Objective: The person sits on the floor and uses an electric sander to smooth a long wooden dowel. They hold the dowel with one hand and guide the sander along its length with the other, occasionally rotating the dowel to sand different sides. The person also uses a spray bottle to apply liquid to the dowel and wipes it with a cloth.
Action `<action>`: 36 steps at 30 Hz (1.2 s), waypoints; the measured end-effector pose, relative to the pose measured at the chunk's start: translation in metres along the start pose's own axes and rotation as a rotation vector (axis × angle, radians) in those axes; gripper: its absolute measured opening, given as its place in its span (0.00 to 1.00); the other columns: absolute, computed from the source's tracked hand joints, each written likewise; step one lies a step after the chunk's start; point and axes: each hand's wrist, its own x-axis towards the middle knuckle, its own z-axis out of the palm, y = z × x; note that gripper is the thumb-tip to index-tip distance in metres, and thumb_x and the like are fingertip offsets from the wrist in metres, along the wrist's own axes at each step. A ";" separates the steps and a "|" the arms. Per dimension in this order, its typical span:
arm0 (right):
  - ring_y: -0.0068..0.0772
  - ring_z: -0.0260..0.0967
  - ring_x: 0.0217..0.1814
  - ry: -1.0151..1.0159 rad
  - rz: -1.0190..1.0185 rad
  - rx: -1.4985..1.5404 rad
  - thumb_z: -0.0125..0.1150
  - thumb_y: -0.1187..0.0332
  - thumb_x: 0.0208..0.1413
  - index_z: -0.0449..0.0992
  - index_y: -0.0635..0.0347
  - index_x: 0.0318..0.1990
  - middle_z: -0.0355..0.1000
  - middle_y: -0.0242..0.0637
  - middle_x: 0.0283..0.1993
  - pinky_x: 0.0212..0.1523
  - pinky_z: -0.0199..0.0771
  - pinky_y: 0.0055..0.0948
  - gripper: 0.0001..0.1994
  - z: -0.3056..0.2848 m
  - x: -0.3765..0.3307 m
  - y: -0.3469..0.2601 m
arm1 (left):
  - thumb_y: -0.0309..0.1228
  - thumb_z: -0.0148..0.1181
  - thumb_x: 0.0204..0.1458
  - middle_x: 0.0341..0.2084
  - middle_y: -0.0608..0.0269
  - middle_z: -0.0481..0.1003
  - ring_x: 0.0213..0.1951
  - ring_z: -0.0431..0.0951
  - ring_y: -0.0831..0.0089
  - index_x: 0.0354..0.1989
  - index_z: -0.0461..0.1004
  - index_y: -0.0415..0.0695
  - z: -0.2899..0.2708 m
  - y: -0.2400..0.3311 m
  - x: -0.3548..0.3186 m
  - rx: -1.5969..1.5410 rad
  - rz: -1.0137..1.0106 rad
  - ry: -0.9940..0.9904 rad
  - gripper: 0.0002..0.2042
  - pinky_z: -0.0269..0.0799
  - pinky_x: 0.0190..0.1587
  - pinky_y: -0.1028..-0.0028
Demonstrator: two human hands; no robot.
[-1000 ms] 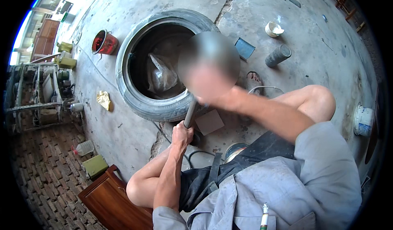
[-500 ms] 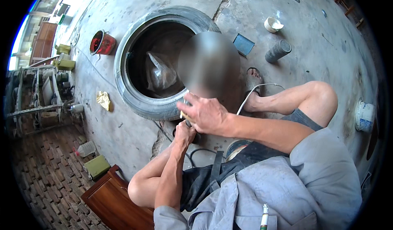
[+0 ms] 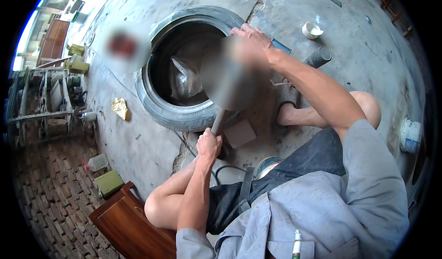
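Fingers of my left hand (image 3: 209,144) wrap tight around a grey handle (image 3: 218,121), just below the tyre's (image 3: 184,116) near rim; its upper end vanishes into a blurred patch, so I cannot tell the tool. Right hand (image 3: 252,37) has risen from beside the handle half a second ago to the tyre's far-right edge, fingers loosely spread, holding nothing visible. My read: the grip went from two hands to one. Count: one tyre with a crumpled plastic bag (image 3: 185,78) inside; one yellow rag (image 3: 120,108) left of it; one small board (image 3: 240,132) below its rim; one grey pipe piece (image 3: 318,56) to the right.
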 end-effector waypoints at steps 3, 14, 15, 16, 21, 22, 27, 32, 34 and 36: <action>0.54 0.70 0.53 -0.006 -0.077 0.042 0.64 0.53 0.54 0.72 0.50 0.57 0.69 0.46 0.51 0.52 0.79 0.47 0.24 -0.013 -0.034 -0.039 | 0.39 0.62 0.52 0.30 0.34 0.79 0.37 0.81 0.37 0.36 0.72 0.36 0.010 0.001 -0.005 0.012 -0.045 0.061 0.16 0.77 0.41 0.48; 0.50 0.70 0.50 0.104 -0.273 0.242 0.64 0.64 0.53 0.75 0.56 0.46 0.69 0.45 0.46 0.40 0.83 0.44 0.14 -0.004 -0.108 -0.111 | 0.37 0.61 0.52 0.25 0.33 0.77 0.33 0.79 0.36 0.33 0.71 0.36 0.021 0.003 -0.012 -0.071 0.018 0.127 0.15 0.75 0.36 0.47; 0.47 0.69 0.51 0.051 -0.342 0.038 0.63 0.62 0.54 0.75 0.56 0.46 0.70 0.43 0.47 0.46 0.77 0.45 0.15 0.012 -0.085 -0.083 | 0.37 0.61 0.52 0.25 0.34 0.77 0.33 0.79 0.36 0.34 0.71 0.36 0.018 0.009 -0.011 -0.072 0.013 0.107 0.14 0.75 0.36 0.47; 0.45 0.69 0.50 0.014 -0.351 -0.022 0.62 0.58 0.55 0.75 0.56 0.47 0.71 0.42 0.47 0.50 0.71 0.45 0.16 0.000 -0.065 -0.064 | 0.36 0.61 0.51 0.25 0.34 0.78 0.33 0.79 0.36 0.34 0.72 0.36 0.015 0.008 -0.009 -0.071 0.007 0.098 0.14 0.75 0.37 0.47; 0.53 0.71 0.49 0.116 0.076 0.102 0.68 0.57 0.48 0.74 0.50 0.54 0.70 0.44 0.49 0.50 0.77 0.46 0.24 -0.025 -0.019 -0.020 | 0.34 0.60 0.49 0.29 0.33 0.78 0.36 0.80 0.36 0.37 0.74 0.36 0.007 0.007 -0.003 -0.046 -0.018 0.048 0.13 0.76 0.40 0.47; 0.52 0.71 0.48 0.108 0.088 0.107 0.68 0.58 0.48 0.74 0.50 0.54 0.70 0.44 0.49 0.49 0.77 0.46 0.24 -0.025 -0.027 -0.025 | 0.33 0.60 0.49 0.29 0.33 0.78 0.36 0.80 0.36 0.37 0.74 0.36 0.005 0.007 -0.002 -0.067 -0.018 0.041 0.13 0.76 0.40 0.47; 0.49 0.69 0.51 0.099 -0.174 0.155 0.61 0.59 0.57 0.75 0.54 0.52 0.70 0.46 0.50 0.44 0.78 0.45 0.18 -0.017 -0.108 -0.112 | 0.33 0.59 0.50 0.29 0.32 0.78 0.37 0.80 0.35 0.36 0.76 0.34 0.009 0.000 -0.001 -0.171 -0.014 0.009 0.13 0.75 0.41 0.48; 0.52 0.69 0.52 -0.003 -0.253 0.260 0.64 0.60 0.56 0.74 0.53 0.56 0.68 0.44 0.50 0.38 0.85 0.43 0.21 -0.017 -0.143 -0.148 | 0.36 0.61 0.51 0.25 0.33 0.77 0.33 0.80 0.36 0.34 0.74 0.37 0.031 -0.016 -0.015 -0.206 0.072 0.050 0.13 0.76 0.38 0.47; 0.52 0.69 0.53 -0.021 -0.174 0.199 0.64 0.59 0.56 0.74 0.53 0.55 0.68 0.44 0.50 0.38 0.84 0.45 0.20 -0.022 -0.122 -0.127 | 0.36 0.62 0.51 0.25 0.33 0.77 0.33 0.80 0.36 0.35 0.74 0.37 0.023 -0.005 -0.017 -0.183 0.036 0.014 0.13 0.76 0.38 0.47; 0.50 0.69 0.52 -0.006 -0.084 0.140 0.62 0.58 0.56 0.74 0.54 0.53 0.69 0.44 0.50 0.44 0.80 0.46 0.19 -0.028 -0.089 -0.093 | 0.36 0.62 0.51 0.25 0.33 0.77 0.33 0.80 0.37 0.35 0.74 0.37 0.018 -0.003 -0.014 -0.151 0.025 -0.003 0.13 0.76 0.38 0.47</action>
